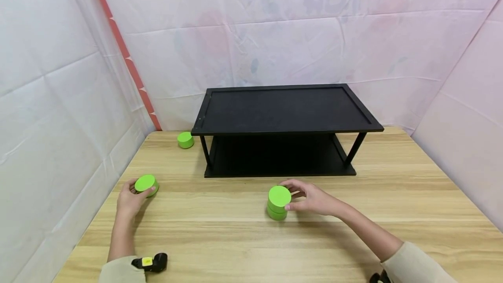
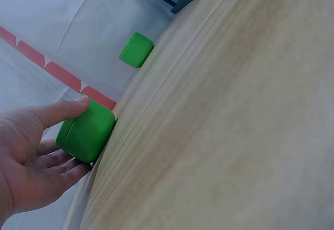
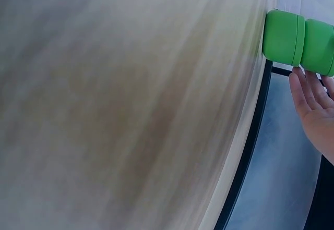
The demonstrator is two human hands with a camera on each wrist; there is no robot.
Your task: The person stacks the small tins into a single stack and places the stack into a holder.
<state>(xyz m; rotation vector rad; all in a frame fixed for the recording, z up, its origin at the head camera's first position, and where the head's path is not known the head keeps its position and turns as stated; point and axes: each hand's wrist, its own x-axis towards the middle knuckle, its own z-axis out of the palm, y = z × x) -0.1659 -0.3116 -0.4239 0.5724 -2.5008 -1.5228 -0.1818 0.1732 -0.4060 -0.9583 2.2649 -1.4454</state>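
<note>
At the left of the table, my left hand [image 1: 130, 199] holds a green round lidded container [image 1: 146, 183] between thumb and fingers. The left wrist view shows the thumb along the edge of this container [image 2: 88, 133], which touches the tabletop. Near the middle, two similar containers are stacked. My right hand [image 1: 310, 198] has its thumb and index finger about the upper container [image 1: 280, 197]; the lower container [image 1: 277, 214] stands on the table. In the right wrist view, the fingers [image 3: 308, 92] lie against the side of the stack, and the thumb is hidden.
A black two-tier rack [image 1: 283, 110] stands at the back of the wooden table [image 1: 196, 239]. Another green container [image 1: 185, 139] sits at the rack's left, near the back edge. White sheeting [image 1: 275, 34] hangs behind and at both sides.
</note>
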